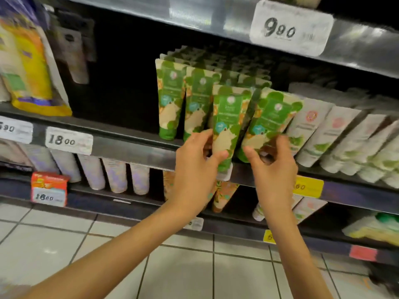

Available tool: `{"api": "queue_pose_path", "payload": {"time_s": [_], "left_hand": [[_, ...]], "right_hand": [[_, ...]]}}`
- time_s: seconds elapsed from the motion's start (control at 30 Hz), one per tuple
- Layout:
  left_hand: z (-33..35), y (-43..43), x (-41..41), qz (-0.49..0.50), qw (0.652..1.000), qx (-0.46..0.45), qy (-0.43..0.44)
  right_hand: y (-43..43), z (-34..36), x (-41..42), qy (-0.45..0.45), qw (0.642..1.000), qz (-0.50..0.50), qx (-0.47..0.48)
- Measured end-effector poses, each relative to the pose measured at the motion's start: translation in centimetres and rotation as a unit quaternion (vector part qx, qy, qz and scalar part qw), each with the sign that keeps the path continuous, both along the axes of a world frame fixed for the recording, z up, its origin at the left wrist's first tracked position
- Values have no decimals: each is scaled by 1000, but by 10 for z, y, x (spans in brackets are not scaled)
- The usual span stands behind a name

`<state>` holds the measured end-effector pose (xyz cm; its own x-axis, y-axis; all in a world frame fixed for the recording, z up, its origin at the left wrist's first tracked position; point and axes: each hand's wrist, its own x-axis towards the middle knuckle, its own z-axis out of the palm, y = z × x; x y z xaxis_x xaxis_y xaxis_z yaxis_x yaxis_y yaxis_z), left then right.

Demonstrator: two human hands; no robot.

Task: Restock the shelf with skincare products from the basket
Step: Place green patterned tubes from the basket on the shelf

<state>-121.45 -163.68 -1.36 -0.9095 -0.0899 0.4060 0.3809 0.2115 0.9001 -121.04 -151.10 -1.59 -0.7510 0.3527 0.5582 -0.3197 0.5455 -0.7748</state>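
Observation:
Several green and cream skincare tubes stand cap-down in rows on the middle shelf (121, 145). My left hand (194, 169) grips the lower part of one green tube (226, 117) at the shelf's front edge, thumb across its front. My right hand (272, 165) pinches the bottom of the neighbouring green tube (269, 119), which leans to the right. Two more green tubes (170, 98) stand upright just left of these. The basket is out of view.
White and pink tubes (319, 134) lean in a row to the right of the green ones. A dark gap lies on the shelf left of the green tubes, then yellow packs (28, 67). Lilac tubes (114, 173) stand on the lower shelf. Price labels line the shelf edges. White floor tiles lie below.

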Motion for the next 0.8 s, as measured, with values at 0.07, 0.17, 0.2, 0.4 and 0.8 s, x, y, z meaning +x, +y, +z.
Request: {"api": "queue_pose_path", "payload": {"time_s": [0.07,0.17,0.2,0.4,0.8], "left_hand": [[2,6,-1,16,1000,11,6],[3,8,-3,40,999,6,20],[2,7,-3,52,998,7,26],[-3,-3,1,85,995,7,52],[1,-3,-1,59,997,50,10]], "right_hand": [[1,-2,-5,-1,1000,9,-3],[-1,-3,-10,-13,999,30,-20],[-1,-3,-13,-18,999,30,-25],[-4,-8,-17,-35,999,-11,3],[-9,-9,-20,-4,999,-43,-27]]}}
